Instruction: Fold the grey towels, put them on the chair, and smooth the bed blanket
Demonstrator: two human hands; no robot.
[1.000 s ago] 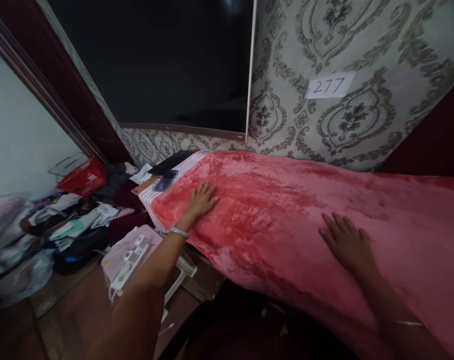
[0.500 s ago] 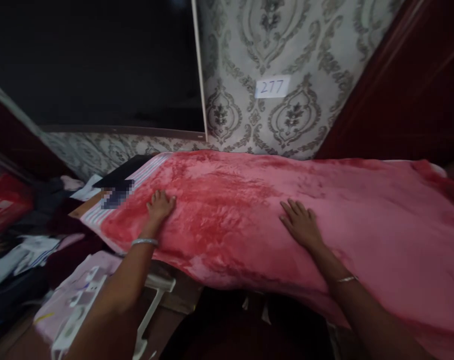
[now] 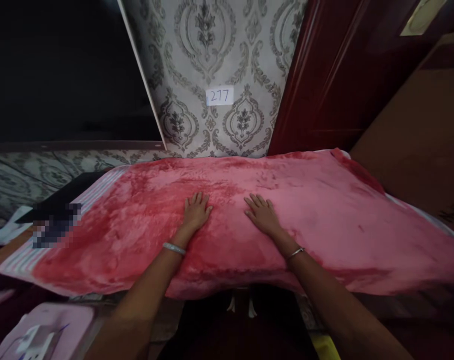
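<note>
A fluffy red and pink blanket (image 3: 136,235) lies spread over a long, low surface, its front edge hanging down towards me. My left hand (image 3: 196,211) rests flat on it near the middle, fingers spread. To its right, my right hand (image 3: 263,214) also lies flat on the pile with the fingers apart. Neither hand grips anything. At the left end a striped cloth (image 3: 24,257) shows from under the blanket. Pale edging also shows along the blanket's right side.
A large dark television screen (image 3: 61,75) stands behind on the left. Patterned wallpaper (image 3: 211,55) bears a paper marked 277 (image 3: 219,95). On the right are a dark red door (image 3: 335,75) and a brown cardboard box (image 3: 418,140). A pink stool (image 3: 65,320) stands at the lower left.
My left hand has moved right across the blanket, bringing the two hands closer together. The view has turned to the right, showing more of the door and the box.
</note>
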